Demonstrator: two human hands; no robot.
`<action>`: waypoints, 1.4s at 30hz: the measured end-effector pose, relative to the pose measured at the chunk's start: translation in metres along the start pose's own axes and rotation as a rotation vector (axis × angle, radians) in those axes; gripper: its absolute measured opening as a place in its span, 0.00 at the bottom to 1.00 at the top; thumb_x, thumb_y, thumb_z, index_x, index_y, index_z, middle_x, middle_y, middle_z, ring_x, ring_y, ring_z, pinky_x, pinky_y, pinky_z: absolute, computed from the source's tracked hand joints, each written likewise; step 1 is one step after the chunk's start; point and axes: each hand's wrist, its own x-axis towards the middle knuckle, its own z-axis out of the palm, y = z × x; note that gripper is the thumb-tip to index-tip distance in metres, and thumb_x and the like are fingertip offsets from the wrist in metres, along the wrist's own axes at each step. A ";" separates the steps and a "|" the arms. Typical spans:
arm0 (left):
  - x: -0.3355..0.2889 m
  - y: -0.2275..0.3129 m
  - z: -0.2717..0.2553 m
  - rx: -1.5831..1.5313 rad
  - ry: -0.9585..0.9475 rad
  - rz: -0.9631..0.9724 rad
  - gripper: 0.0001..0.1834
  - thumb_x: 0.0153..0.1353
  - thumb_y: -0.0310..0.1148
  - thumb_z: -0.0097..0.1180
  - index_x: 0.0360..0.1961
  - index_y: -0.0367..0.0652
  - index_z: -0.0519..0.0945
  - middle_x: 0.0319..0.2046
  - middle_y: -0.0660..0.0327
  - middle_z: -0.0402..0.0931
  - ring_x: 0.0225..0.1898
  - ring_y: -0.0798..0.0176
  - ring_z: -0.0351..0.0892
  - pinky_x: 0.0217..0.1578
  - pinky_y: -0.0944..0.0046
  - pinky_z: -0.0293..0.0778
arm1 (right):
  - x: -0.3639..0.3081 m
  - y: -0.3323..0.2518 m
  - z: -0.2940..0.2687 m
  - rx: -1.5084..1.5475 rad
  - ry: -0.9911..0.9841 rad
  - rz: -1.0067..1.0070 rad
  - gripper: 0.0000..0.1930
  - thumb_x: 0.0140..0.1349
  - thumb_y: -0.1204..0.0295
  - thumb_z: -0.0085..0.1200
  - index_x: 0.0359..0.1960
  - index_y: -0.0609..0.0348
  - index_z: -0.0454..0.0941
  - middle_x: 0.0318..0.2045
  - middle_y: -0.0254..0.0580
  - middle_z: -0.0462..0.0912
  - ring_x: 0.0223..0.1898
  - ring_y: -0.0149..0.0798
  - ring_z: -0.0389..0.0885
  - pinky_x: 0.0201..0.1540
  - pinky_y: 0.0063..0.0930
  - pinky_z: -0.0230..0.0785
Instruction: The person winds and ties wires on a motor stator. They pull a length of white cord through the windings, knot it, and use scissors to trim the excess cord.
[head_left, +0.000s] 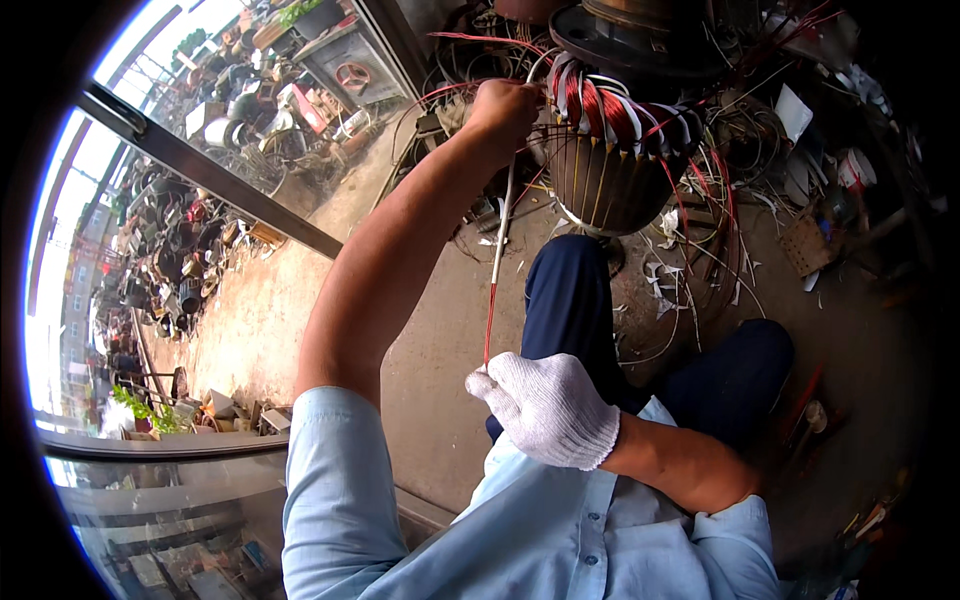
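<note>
A motor stator (590, 190) stands upright in front of me. Red wire coils (612, 112) with white insulation slips bulge from its top. My bare left hand (505, 110) is closed at the coils' left side, gripping a white insulating sleeve near its upper part; the fingertips are partly hidden. Below that hand the white sleeve (502, 225) hangs down, and red wires (490, 325) come out of its lower end. In a white knitted glove, my right hand (555, 410) pinches those red wires near their lower end, in front of my body.
Loose red leads (725, 200) and paper scraps (665, 285) lie on the floor right of the stator. A dark round metal part (640, 45) sits behind it. To the left is a metal-framed glass door (220, 190), with heaps of scrap motor parts (175, 245) outside.
</note>
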 end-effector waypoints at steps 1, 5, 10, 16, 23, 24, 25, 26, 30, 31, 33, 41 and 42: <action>-0.021 0.024 0.009 0.008 -0.046 -0.080 0.13 0.74 0.34 0.51 0.30 0.43 0.79 0.15 0.71 0.62 0.13 0.72 0.58 0.13 0.66 0.54 | 0.002 -0.002 -0.005 0.026 -0.026 0.068 0.08 0.69 0.72 0.61 0.32 0.63 0.79 0.18 0.47 0.76 0.17 0.48 0.80 0.19 0.37 0.68; 0.058 0.016 -0.009 0.585 0.172 0.020 0.17 0.61 0.33 0.56 0.43 0.29 0.84 0.45 0.37 0.85 0.50 0.42 0.86 0.50 0.48 0.80 | 0.022 -0.003 -0.013 0.078 -0.033 0.105 0.10 0.70 0.72 0.60 0.31 0.63 0.77 0.17 0.48 0.76 0.16 0.49 0.79 0.18 0.37 0.67; 0.100 0.014 -0.023 1.081 0.068 0.368 0.16 0.60 0.31 0.56 0.44 0.32 0.86 0.46 0.37 0.84 0.53 0.38 0.84 0.51 0.47 0.80 | 0.033 -0.004 -0.018 0.064 -0.107 0.062 0.11 0.69 0.73 0.61 0.29 0.62 0.76 0.16 0.49 0.73 0.17 0.51 0.79 0.17 0.38 0.67; 0.072 0.053 -0.005 1.034 0.159 0.271 0.14 0.60 0.30 0.56 0.41 0.32 0.86 0.40 0.40 0.86 0.46 0.40 0.88 0.47 0.45 0.82 | 0.037 0.007 -0.019 0.122 -0.133 0.138 0.12 0.71 0.71 0.59 0.30 0.64 0.77 0.16 0.50 0.74 0.17 0.53 0.79 0.19 0.40 0.70; 0.098 0.048 -0.009 1.155 0.058 0.334 0.14 0.61 0.30 0.58 0.46 0.43 0.88 0.43 0.48 0.87 0.49 0.44 0.87 0.47 0.48 0.83 | 0.041 0.018 -0.006 0.147 -0.192 0.200 0.10 0.69 0.73 0.61 0.32 0.66 0.79 0.18 0.51 0.78 0.18 0.50 0.82 0.20 0.36 0.72; 0.103 0.049 -0.011 1.166 0.020 0.355 0.14 0.61 0.30 0.58 0.47 0.44 0.88 0.44 0.48 0.87 0.49 0.44 0.87 0.47 0.48 0.83 | 0.040 0.022 -0.005 0.138 -0.200 0.201 0.09 0.69 0.73 0.62 0.32 0.66 0.79 0.18 0.50 0.78 0.18 0.49 0.82 0.20 0.36 0.73; 0.106 0.049 -0.013 1.176 -0.019 0.377 0.14 0.61 0.30 0.57 0.47 0.45 0.88 0.44 0.48 0.87 0.50 0.44 0.87 0.48 0.48 0.83 | 0.040 0.025 -0.004 0.129 -0.208 0.202 0.08 0.68 0.74 0.63 0.32 0.66 0.80 0.18 0.50 0.79 0.18 0.48 0.82 0.21 0.35 0.73; 0.109 0.047 -0.013 1.174 -0.036 0.373 0.15 0.62 0.30 0.57 0.48 0.46 0.87 0.45 0.48 0.87 0.50 0.44 0.87 0.48 0.48 0.83 | 0.040 0.025 -0.004 0.117 -0.236 0.190 0.08 0.67 0.74 0.63 0.32 0.66 0.80 0.18 0.49 0.79 0.18 0.47 0.82 0.21 0.35 0.73; 0.120 0.046 -0.002 1.183 -0.095 0.429 0.19 0.62 0.27 0.54 0.53 0.46 0.86 0.47 0.47 0.86 0.51 0.43 0.86 0.48 0.48 0.83 | 0.050 0.026 0.005 0.166 -0.251 0.116 0.07 0.69 0.74 0.59 0.33 0.64 0.78 0.16 0.47 0.74 0.16 0.48 0.78 0.17 0.38 0.67; 0.115 0.050 -0.001 1.160 -0.110 0.404 0.18 0.62 0.27 0.55 0.53 0.45 0.86 0.48 0.46 0.86 0.52 0.43 0.86 0.48 0.47 0.82 | 0.051 0.028 0.005 0.178 -0.275 0.122 0.07 0.69 0.74 0.59 0.33 0.64 0.78 0.16 0.47 0.74 0.16 0.48 0.78 0.18 0.38 0.66; 0.113 0.057 -0.003 1.154 -0.136 0.374 0.18 0.61 0.28 0.57 0.53 0.43 0.86 0.48 0.46 0.86 0.52 0.42 0.86 0.48 0.47 0.82 | 0.062 0.026 0.004 0.187 -0.349 0.138 0.09 0.65 0.78 0.64 0.29 0.67 0.78 0.19 0.48 0.79 0.19 0.45 0.83 0.21 0.33 0.73; 0.142 0.055 -0.005 1.204 -0.239 0.555 0.17 0.59 0.30 0.61 0.48 0.38 0.87 0.45 0.46 0.87 0.50 0.43 0.87 0.47 0.48 0.82 | 0.078 0.036 0.013 0.238 -0.401 0.147 0.09 0.69 0.73 0.60 0.29 0.62 0.77 0.17 0.46 0.74 0.16 0.48 0.78 0.17 0.38 0.66; 0.150 0.053 -0.003 1.243 -0.274 0.574 0.15 0.58 0.30 0.62 0.46 0.38 0.87 0.44 0.47 0.87 0.48 0.43 0.87 0.47 0.49 0.82 | 0.080 0.038 0.011 0.234 -0.424 0.153 0.10 0.69 0.74 0.60 0.29 0.61 0.77 0.17 0.46 0.74 0.16 0.47 0.78 0.17 0.38 0.66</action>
